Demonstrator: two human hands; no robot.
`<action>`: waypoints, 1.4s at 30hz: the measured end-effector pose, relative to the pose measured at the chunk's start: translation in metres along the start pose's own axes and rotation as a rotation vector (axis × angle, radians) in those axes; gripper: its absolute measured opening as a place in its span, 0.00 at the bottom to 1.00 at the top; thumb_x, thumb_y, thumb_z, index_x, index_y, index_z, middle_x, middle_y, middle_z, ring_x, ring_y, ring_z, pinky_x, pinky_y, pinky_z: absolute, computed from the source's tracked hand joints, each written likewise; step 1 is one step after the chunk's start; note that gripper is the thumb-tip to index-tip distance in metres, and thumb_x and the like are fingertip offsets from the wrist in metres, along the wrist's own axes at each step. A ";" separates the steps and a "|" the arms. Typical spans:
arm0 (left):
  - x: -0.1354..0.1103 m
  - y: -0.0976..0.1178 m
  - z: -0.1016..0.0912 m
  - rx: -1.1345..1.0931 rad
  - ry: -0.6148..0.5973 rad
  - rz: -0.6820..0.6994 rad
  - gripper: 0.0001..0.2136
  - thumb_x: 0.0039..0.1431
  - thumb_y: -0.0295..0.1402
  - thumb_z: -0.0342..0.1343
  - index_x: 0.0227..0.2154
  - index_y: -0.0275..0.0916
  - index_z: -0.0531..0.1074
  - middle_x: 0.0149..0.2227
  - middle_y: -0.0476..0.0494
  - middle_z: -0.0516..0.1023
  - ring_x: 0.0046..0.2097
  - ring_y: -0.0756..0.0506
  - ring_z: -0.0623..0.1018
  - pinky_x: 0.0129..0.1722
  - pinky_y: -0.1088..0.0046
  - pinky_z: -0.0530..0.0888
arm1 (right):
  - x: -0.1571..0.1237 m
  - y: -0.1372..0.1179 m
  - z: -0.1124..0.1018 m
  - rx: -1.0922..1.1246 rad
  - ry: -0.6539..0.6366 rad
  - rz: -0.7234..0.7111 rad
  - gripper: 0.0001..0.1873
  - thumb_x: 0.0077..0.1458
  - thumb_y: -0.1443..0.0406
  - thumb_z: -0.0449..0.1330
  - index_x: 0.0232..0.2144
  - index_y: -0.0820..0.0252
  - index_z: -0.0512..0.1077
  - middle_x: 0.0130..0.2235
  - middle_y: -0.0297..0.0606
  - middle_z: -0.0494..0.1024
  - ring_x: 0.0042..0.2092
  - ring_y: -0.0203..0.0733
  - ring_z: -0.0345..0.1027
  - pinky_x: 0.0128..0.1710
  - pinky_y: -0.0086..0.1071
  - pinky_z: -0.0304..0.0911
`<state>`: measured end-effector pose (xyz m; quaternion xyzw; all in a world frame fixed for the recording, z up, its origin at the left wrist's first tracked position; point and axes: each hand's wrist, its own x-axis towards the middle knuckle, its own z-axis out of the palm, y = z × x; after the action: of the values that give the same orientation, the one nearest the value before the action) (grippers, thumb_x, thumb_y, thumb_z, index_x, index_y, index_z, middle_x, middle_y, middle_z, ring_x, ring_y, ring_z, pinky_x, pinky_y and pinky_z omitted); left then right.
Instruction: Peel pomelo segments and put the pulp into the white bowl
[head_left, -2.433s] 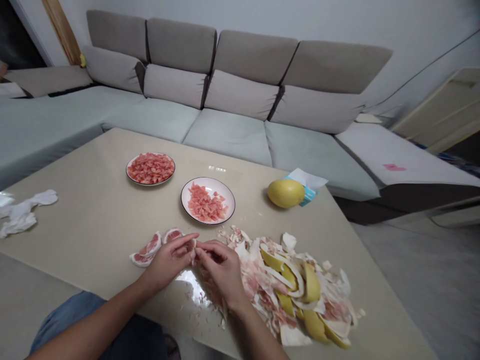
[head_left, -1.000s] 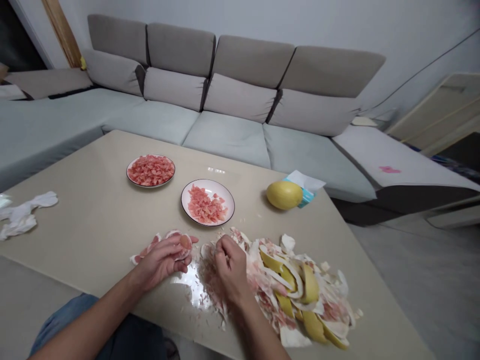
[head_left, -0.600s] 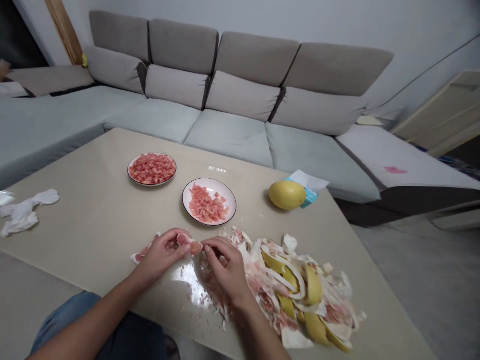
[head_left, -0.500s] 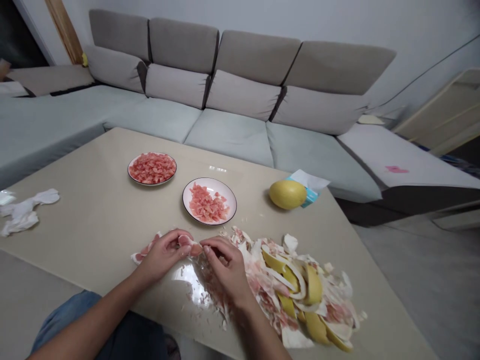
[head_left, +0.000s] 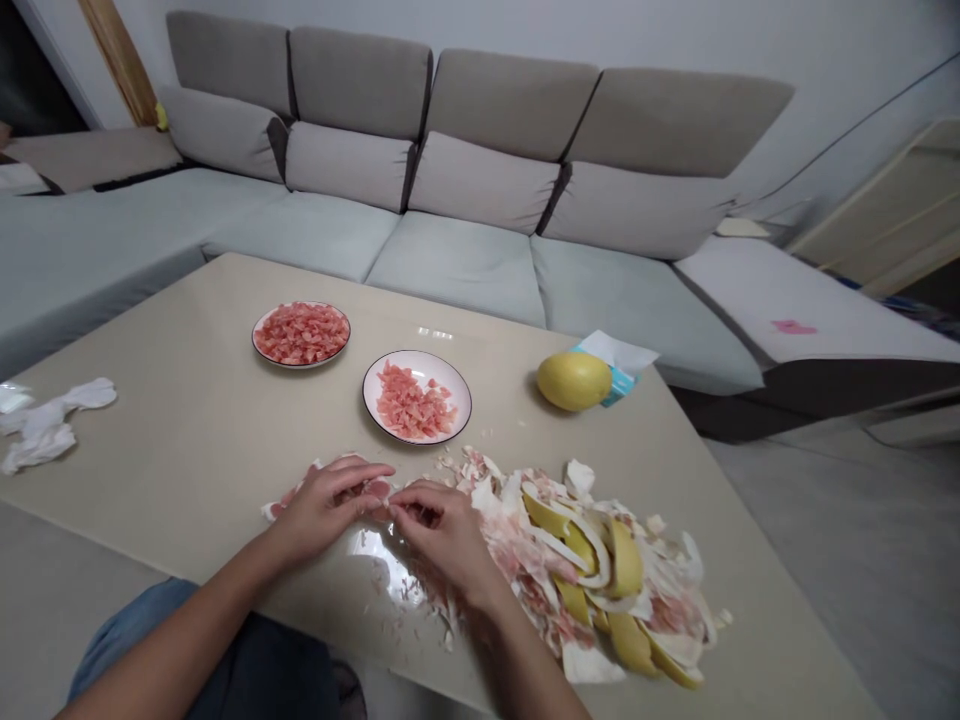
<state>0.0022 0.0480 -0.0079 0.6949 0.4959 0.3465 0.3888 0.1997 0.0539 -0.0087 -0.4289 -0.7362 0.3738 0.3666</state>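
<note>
A grey sectional sofa with tall back cushions (head_left: 465,260) runs behind a glossy beige low table (head_left: 187,420). On the table's right part lies a heap of yellow-and-white citrus peel and pink membrane scraps (head_left: 600,570). Farther back stand two white round plates: the nearer one (head_left: 442,373) is half covered with pink fruit pieces, the farther one (head_left: 255,338) is full of them. A whole yellow round fruit (head_left: 574,380) sits to the right of the plates. The left hand (head_left: 326,505) curls its fingers over a pink fruit segment with a white skin (head_left: 375,490), gripping it just above the tabletop. The right hand (head_left: 442,530) pinches that segment's near end between thumb and forefinger (the fingertips of the two hands almost touch). The segment lies between both hands, left of the peel heap.
</note>
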 end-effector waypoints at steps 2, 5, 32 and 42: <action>-0.001 0.000 0.000 -0.006 -0.026 0.006 0.16 0.59 0.35 0.56 0.50 0.49 0.75 0.46 0.43 0.79 0.51 0.41 0.73 0.52 0.64 0.68 | 0.000 -0.001 0.001 -0.014 -0.016 0.002 0.07 0.51 0.71 0.61 0.29 0.58 0.79 0.26 0.35 0.78 0.27 0.36 0.68 0.29 0.28 0.61; -0.002 0.002 0.000 -0.023 -0.048 0.012 0.15 0.59 0.36 0.56 0.48 0.50 0.76 0.46 0.43 0.80 0.50 0.40 0.73 0.51 0.63 0.69 | 0.000 -0.002 0.002 -0.037 -0.035 -0.011 0.08 0.50 0.71 0.60 0.28 0.58 0.79 0.23 0.32 0.76 0.25 0.34 0.64 0.27 0.27 0.59; -0.001 0.008 0.017 -0.544 -0.136 -0.199 0.11 0.57 0.41 0.57 0.36 0.39 0.66 0.34 0.48 0.69 0.32 0.49 0.73 0.35 0.72 0.71 | -0.004 -0.001 0.020 0.557 -0.035 0.390 0.11 0.46 0.59 0.65 0.22 0.62 0.73 0.20 0.31 0.72 0.22 0.31 0.58 0.23 0.25 0.52; -0.003 0.018 0.002 -0.548 -0.045 -0.291 0.13 0.54 0.37 0.60 0.40 0.39 0.69 0.36 0.48 0.72 0.36 0.48 0.72 0.35 0.76 0.68 | -0.001 0.005 0.025 0.781 0.061 0.580 0.14 0.41 0.58 0.68 0.21 0.62 0.70 0.14 0.23 0.60 0.16 0.26 0.44 0.16 0.23 0.39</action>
<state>0.0103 0.0415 0.0067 0.4934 0.4699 0.3925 0.6179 0.1805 0.0488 -0.0240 -0.4575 -0.3797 0.6962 0.4023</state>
